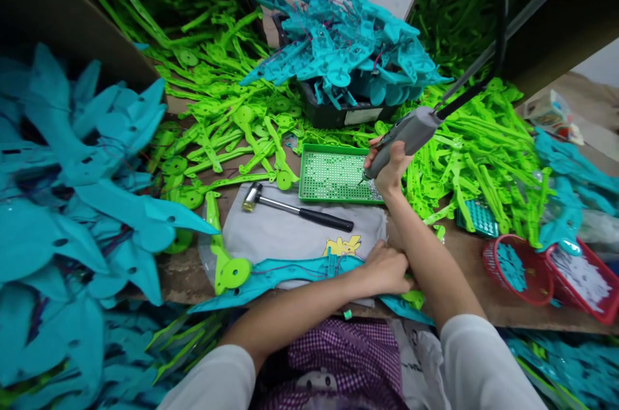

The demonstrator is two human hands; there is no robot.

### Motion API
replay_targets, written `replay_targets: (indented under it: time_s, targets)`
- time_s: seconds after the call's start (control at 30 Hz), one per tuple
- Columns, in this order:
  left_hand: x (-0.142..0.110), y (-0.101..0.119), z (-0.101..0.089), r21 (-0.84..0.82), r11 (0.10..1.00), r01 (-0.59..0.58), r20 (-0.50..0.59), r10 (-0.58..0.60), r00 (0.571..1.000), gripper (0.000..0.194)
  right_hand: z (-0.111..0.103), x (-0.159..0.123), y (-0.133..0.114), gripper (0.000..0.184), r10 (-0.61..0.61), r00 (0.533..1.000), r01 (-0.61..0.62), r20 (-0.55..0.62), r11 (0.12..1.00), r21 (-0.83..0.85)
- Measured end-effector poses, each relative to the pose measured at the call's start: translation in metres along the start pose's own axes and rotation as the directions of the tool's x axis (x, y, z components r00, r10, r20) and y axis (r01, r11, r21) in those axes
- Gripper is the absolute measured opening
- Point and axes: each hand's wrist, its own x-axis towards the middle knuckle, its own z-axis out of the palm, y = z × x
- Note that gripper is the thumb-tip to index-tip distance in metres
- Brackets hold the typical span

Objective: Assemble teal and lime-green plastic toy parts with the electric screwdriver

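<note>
My right hand (391,168) grips a grey electric screwdriver (403,138) hanging on a black cable, its tip down at the right edge of a green screw tray (333,175). My left hand (384,268) is closed on a long teal plastic part (285,276) with a lime green piece (227,265) at its left end, lying on a grey cloth (290,236) at the bench's near edge. A small hammer (294,207) with a black handle rests on the cloth between the tray and the teal part.
Lime green plastic parts (227,113) cover the bench. A black bin heaped with teal parts (348,52) stands at the back. More teal parts (72,191) pile up at left. Red baskets (520,268) and a small teal tray (478,216) sit at right.
</note>
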Motion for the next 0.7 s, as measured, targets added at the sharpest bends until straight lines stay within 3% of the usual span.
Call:
replay_targets:
  time_s: [0.7]
  targets:
    - [0.0003, 0.0001, -0.0021, -0.018, 1.0, 0.009, 0.032, -0.008, 0.999, 0.04, -0.0009, -0.0018, 0.0005, 0.054, 0.033, 0.999, -0.033, 0.02, 0.999, -0.035]
